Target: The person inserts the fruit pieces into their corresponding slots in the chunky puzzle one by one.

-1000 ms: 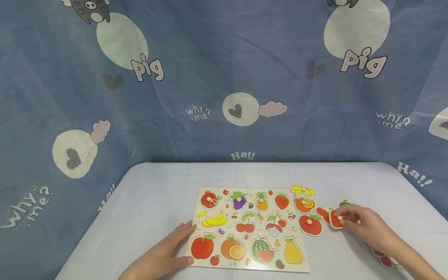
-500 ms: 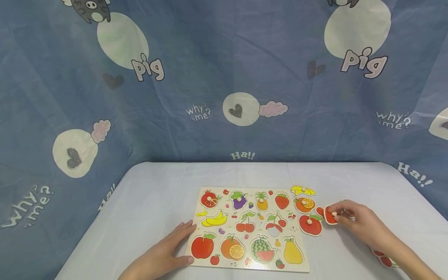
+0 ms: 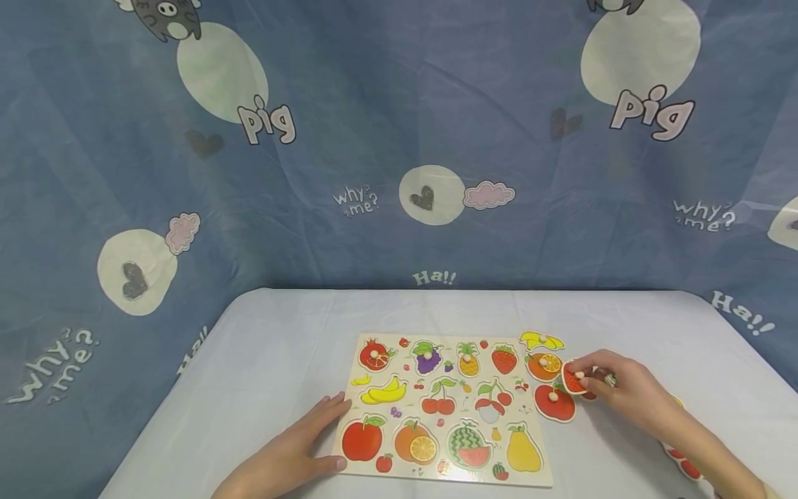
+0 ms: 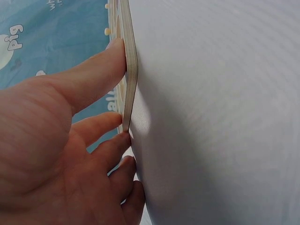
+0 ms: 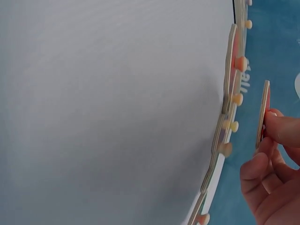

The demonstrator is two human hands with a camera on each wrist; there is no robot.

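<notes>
At the left, the person's left hand (image 3: 287, 447) stays where it was, its fingers extended and the thumb spread wide, touching the edge of the pale, rectangular wooden board (image 3: 460, 405) without gripping round it. On the board, the pomegranate, grapes and pineapple carry knobs, while the printed red strawberry (image 3: 504, 359) has none. Just right of the board lie a yellow banana-shaped wooden piece (image 3: 533, 340), an orange-coloured round wooden piece (image 3: 536, 371) and a red apple-shaped wooden piece (image 3: 557, 409). Beside them is the change: the red, speckled, strawberry-like wooden piece (image 3: 570, 380), its pale knob held in a narrow pinch by the right hand (image 3: 630, 388), has moved leftward over the past second. It is nearer the board but not on it; the right wrist view shows it raised. The work therefore seems partway along, with this piece unplaced. Farther right, a red cherry-like wooden piece (image 3: 689, 469) lies partly behind the forearm.

On the blue printed fabric backdrop (image 3: 324, 145), left to right, "why me?", "Ha!!" and "pig" repeat in white lettering. No brand is readable.
</notes>
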